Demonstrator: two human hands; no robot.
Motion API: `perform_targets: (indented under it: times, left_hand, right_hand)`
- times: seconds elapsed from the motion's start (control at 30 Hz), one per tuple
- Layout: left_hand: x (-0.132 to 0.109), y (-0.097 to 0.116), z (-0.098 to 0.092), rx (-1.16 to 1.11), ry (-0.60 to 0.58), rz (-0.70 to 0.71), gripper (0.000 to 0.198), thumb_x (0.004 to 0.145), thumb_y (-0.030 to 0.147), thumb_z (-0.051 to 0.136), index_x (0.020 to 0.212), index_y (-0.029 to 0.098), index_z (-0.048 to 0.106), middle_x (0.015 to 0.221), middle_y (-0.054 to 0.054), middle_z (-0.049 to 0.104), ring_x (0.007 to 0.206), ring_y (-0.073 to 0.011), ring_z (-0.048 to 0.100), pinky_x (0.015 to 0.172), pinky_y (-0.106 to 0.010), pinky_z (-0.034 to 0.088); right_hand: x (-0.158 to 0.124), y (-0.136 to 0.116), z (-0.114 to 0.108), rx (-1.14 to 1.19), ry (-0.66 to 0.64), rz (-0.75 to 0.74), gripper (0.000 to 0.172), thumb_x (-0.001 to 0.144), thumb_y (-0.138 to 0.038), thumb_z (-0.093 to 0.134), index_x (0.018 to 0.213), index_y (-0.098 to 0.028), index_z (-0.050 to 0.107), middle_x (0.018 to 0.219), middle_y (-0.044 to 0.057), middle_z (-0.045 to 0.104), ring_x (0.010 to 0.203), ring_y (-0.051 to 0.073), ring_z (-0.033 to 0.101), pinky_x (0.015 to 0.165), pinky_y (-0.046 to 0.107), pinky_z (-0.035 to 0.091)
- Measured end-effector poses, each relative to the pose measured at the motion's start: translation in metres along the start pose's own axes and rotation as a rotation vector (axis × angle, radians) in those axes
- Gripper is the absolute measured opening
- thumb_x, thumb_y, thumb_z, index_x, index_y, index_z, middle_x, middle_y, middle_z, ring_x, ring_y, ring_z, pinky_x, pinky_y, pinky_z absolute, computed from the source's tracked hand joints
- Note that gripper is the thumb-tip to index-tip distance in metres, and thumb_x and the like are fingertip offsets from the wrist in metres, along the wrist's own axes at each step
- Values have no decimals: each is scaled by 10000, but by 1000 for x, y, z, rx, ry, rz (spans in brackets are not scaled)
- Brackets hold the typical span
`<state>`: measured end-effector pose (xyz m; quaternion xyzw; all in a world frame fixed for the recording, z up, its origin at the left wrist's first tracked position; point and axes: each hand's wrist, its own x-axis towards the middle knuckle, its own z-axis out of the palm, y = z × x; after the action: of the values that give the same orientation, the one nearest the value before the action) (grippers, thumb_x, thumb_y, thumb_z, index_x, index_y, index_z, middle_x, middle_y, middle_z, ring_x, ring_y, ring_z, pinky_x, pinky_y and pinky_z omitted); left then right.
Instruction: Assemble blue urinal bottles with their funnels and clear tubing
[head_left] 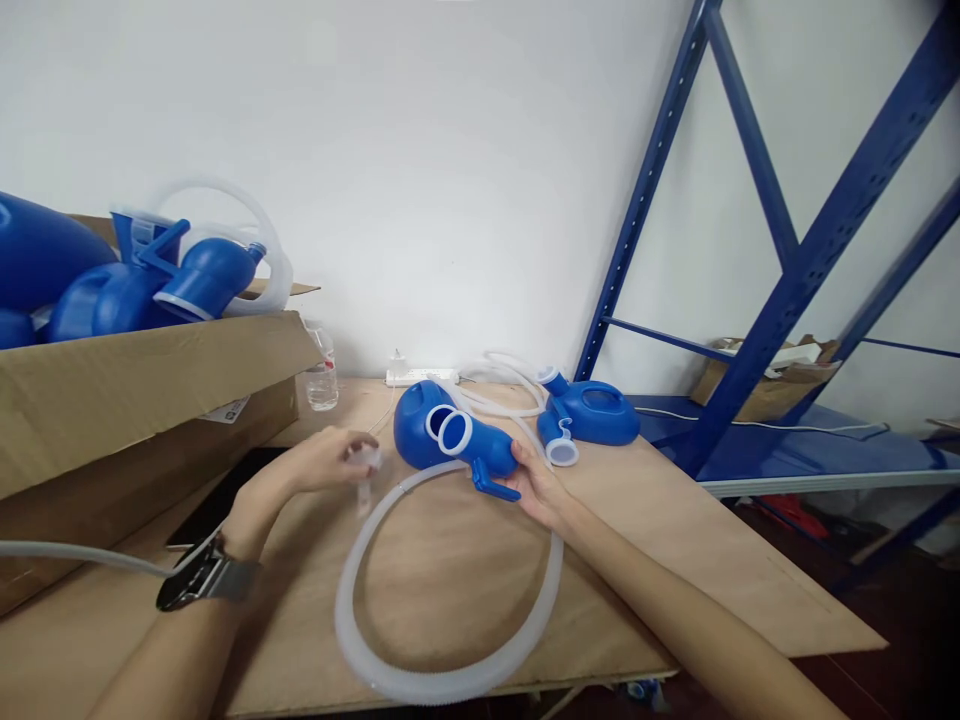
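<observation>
My right hand (538,487) is closed round the base of a blue urinal funnel (487,450) with a white-rimmed mouth and a side handle. Its mouth faces left, in front of a blue urinal bottle (418,425) on the table. In my left hand (330,462) is a translucent plastic piece (364,462), blurred by motion, with a strip hanging below. A ribbed translucent hose (349,610) loops over the table between my arms. Further right lies another blue urinal bottle (604,412) with a funnel (555,425) and white lid beside it.
A cardboard box (150,370) full of blue urinal parts and hoses stands at left. Behind are a water bottle (322,375) and a power strip (424,377). A black flat object (217,500) lies by the box. Blue shelving (795,450) borders the table on the right.
</observation>
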<state>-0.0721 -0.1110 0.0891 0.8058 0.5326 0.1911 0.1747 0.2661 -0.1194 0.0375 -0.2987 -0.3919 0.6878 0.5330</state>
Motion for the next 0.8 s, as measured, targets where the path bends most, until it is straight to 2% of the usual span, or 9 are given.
perform_targets:
  times: [0.1, 0.17, 0.27, 0.33, 0.37, 0.5, 0.6, 0.7, 0.8]
  left_hand:
    - [-6, 24, -12, -350, 265, 139, 532, 850, 566, 617, 1217, 194, 719, 1027, -93, 762, 894, -253, 686, 804, -320, 535]
    - [-8, 41, -7, -525, 385, 270, 609, 900, 577, 554, 1359, 184, 626, 1079, -99, 742, 919, -253, 672, 797, -329, 539]
    - [-10, 66, 18, -391, 400, 323, 500, 962, 506, 503, 1314, 190, 664, 1064, -97, 708, 935, -242, 635, 838, -339, 517]
    - [-10, 78, 38, -282, 396, 343, 517, 957, 506, 497, 1344, 197, 643, 977, -79, 679, 856, -235, 616, 834, -361, 511]
    - [-10, 81, 48, -269, 414, 350, 523, 975, 494, 448, 1366, 191, 620, 1034, -92, 668, 904, -248, 616, 882, -384, 503]
    - [-11, 81, 74, -295, 494, 393, 578, 1003, 510, 284, 1378, 175, 569, 1280, -140, 589, 1159, -308, 579, 1041, -451, 449]
    - [-11, 76, 85, -332, 538, 445, 549, 1016, 517, 248, 1408, 245, 519, 1369, -108, 560, 1264, -315, 551, 1077, -464, 445]
    - [-10, 72, 91, -302, 593, 595, 507, 1038, 492, 250, 1486, 334, 428, 1359, -80, 590, 1218, -308, 600, 1025, -485, 495]
    - [-9, 70, 91, -164, 622, 794, 514, 1049, 446, 257, 1531, 320, 386, 1318, -116, 599, 1163, -306, 626, 976, -497, 530]
  right_hand:
    - [-4, 4, 8, -10, 31, -45, 558, 646, -481, 914, 1072, -182, 712, 987, 78, 765, 906, 273, 734, 698, 383, 645]
    - [-7, 7, 13, 2, 42, -67, 627, 606, -521, 930, 1079, -173, 711, 966, 85, 765, 870, 274, 732, 677, 386, 644]
    - [-13, 11, 19, -13, 29, -76, 664, 599, -546, 929, 1102, -168, 717, 991, 100, 769, 891, 282, 734, 712, 403, 643]
    - [-17, 14, 21, -41, 26, -78, 673, 577, -533, 944, 1108, -177, 731, 1049, 101, 767, 944, 289, 731, 740, 397, 638]
    - [-19, 15, 23, -56, 26, -83, 682, 558, -523, 955, 1108, -182, 741, 1080, 99, 765, 974, 289, 727, 757, 385, 634]
    - [-26, 19, 29, -108, 27, -101, 725, 514, -526, 971, 1116, -180, 763, 1165, 101, 752, 1054, 287, 709, 824, 351, 613]
    - [-32, 21, 36, -96, 53, -31, 728, 541, -575, 943, 1122, -181, 752, 1130, 102, 757, 1023, 306, 720, 796, 402, 627]
    - [-36, 21, 40, -100, 120, 26, 679, 575, -560, 934, 1100, -181, 729, 1094, 88, 751, 1006, 309, 723, 791, 431, 636]
    - [-35, 18, 38, -112, 192, 99, 626, 590, -526, 936, 1054, -181, 697, 1016, 58, 746, 956, 268, 725, 776, 385, 634]
